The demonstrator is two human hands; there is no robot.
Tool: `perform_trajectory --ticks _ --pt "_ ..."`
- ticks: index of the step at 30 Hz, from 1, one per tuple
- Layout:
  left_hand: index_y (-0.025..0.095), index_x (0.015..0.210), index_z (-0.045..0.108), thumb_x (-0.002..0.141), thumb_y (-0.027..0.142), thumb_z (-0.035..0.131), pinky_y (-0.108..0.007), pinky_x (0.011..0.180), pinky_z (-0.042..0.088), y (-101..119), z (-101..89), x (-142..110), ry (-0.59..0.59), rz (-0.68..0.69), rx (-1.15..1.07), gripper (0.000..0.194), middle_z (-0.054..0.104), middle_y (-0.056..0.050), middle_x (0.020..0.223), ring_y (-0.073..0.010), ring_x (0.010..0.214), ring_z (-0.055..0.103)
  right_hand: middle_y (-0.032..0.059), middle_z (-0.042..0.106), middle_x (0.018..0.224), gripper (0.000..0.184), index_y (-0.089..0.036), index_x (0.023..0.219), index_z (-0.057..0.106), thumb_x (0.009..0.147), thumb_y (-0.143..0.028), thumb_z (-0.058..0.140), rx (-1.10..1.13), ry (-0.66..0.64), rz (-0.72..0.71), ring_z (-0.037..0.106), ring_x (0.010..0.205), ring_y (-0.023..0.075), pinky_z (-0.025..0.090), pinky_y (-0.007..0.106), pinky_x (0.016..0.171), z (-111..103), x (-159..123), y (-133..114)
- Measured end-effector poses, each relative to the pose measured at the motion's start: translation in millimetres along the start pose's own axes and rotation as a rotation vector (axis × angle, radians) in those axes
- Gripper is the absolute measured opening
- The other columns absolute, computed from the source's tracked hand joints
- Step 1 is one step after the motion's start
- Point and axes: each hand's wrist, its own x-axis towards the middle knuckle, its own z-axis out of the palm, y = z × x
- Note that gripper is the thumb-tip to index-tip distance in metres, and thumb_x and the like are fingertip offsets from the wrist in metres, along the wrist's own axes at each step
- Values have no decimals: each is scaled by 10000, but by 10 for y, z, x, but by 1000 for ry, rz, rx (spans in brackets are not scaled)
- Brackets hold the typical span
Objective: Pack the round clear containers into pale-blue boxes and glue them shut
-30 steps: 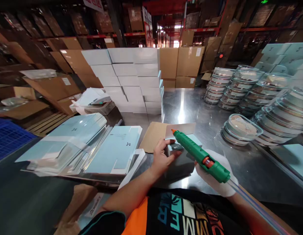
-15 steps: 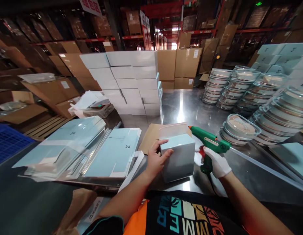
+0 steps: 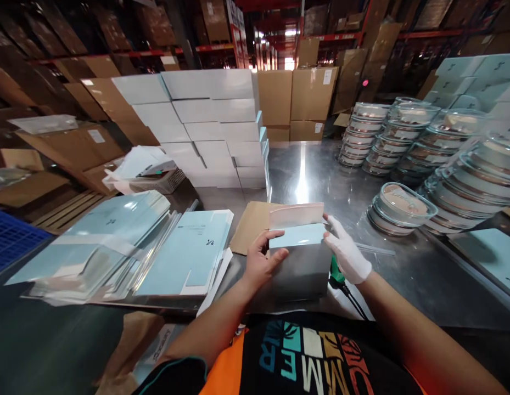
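A pale blue and white carton [image 3: 300, 269] stands on the steel table in front of me, with a raised flap [image 3: 296, 215] at its far top edge. My left hand [image 3: 261, 258], bare, grips its left side with the thumb on the near face. On the right side my right hand [image 3: 347, 249], in a white glove, holds the carton's upper edge with the fingers behind and the thumb near the top. Below that hand lies a green glue gun [image 3: 336, 272], mostly hidden, its cord running toward me. A clear glue stick [image 3: 376, 249] sticks out to the right.
Flat blue carton sheets [image 3: 184, 252] lie at left beside a paper-filled basket [image 3: 156, 178]. White boxes [image 3: 213, 126] are stacked behind. Glass containers with lids [image 3: 403, 206] stand in stacks at right. A brown cardboard piece [image 3: 250, 227] lies just left of the carton.
My right hand has let go of the glue gun, which now lies on the table behind the carton's right side. That hand has moved up onto the carton's right edge. My left hand keeps its grip.
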Motion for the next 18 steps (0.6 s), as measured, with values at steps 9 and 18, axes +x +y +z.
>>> perform_trajectory --ticks 9,18 --pt "243 1184 619 817 616 883 -446 1080 544 -318 -48 8 47 253 -108 586 704 -112 1261 -279 1247 691 164 607 1546 582 -250 1263 638 815 -515 900 -152 -219 -347 576 1452 336 492 531 1195 -1 -36 16" --pt "249 996 825 952 650 709 -583 1177 494 -86 -271 177 -268 395 28 420 809 -116 1151 -327 1338 662 96 702 1452 163 -331 1089 811 990 -418 716 -228 -331 -384 642 1382 318 443 589 1238 51 -184 -202"
